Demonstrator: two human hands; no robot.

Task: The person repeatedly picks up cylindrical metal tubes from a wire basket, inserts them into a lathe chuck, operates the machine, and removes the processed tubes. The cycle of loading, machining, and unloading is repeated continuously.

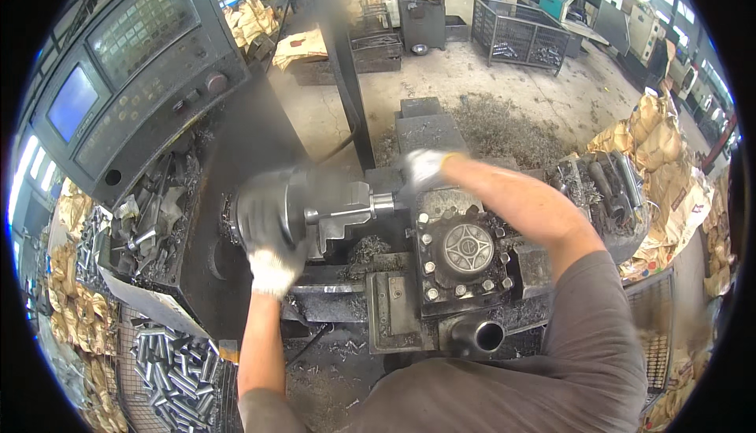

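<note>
Left hand (pixel 268 232) spread on chuck (pixel 294 201), right hand (pixel 427 168) — grip unclear — by toolpost's (pixel 465 249) far-left corner; I'm probably mid-setup, steadiness next.

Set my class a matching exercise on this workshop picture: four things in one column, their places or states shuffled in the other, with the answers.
Column one
1. Left hand
2. Control-panel screen
3. Short metal rods
4. Round star-patterned cap

Column two
A. Heaped at the picture's lower left
B. On top of the square, bolted tool post
C. Gloved, at the lathe chuck
D. Lit blue

Right pairs: 1-C, 2-D, 3-A, 4-B
</note>
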